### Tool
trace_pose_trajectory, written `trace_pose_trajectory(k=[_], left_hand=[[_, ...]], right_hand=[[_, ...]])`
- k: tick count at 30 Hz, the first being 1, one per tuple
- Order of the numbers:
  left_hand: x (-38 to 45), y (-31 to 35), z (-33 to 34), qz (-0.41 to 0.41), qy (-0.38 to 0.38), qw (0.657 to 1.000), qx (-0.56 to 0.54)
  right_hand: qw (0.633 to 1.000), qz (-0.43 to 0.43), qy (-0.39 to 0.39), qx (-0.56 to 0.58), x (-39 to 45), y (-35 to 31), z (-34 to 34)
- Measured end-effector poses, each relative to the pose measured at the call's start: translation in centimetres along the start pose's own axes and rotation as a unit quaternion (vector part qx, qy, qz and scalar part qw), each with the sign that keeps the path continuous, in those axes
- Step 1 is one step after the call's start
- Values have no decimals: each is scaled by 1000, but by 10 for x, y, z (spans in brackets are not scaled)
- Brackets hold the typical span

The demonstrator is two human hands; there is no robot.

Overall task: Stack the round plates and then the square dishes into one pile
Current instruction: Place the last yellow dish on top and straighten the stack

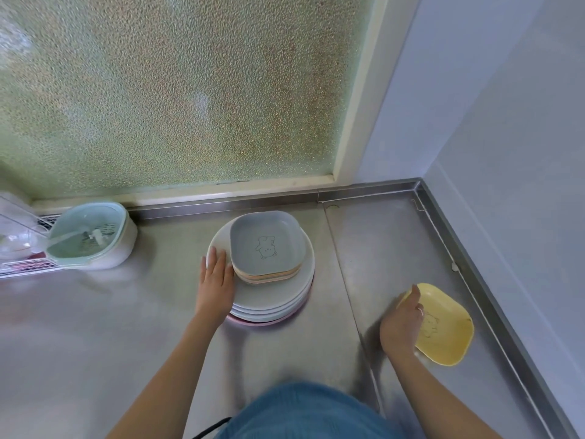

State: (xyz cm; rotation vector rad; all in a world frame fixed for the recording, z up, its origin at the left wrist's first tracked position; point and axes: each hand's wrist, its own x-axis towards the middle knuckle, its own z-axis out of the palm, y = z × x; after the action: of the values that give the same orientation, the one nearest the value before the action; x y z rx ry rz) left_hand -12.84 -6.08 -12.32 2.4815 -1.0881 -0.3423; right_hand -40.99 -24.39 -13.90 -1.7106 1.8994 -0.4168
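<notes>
A pile of round plates, white over a pink one at the bottom, stands on the steel counter near the back. Square dishes are stacked on it, a grey-blue one with a bear drawing on top. My left hand lies flat with straight fingers on the left rim of the top round plate, beside the square dishes. To the right a yellow square dish sits on the counter. My right hand grips its left edge, thumb over the rim.
A pale green and white lidded container stands at the back left beside a wire rack. A raised steel rim bounds the counter at the right and back. Frosted glass and a wall stand behind.
</notes>
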Motion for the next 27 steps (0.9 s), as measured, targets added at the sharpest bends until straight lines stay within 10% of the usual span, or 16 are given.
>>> trace_pose_trajectory(k=[8, 17, 27], left_hand=[[-1, 7, -6, -51, 14, 996, -68], [1, 9, -12, -154, 32, 956, -249], [11, 29, -40, -178, 101, 890, -407]], right_hand=[[980, -174, 3, 93, -11, -55, 9], [869, -449, -24, 206, -45, -150, 6], [809, -558, -175, 58, -54, -135, 22]])
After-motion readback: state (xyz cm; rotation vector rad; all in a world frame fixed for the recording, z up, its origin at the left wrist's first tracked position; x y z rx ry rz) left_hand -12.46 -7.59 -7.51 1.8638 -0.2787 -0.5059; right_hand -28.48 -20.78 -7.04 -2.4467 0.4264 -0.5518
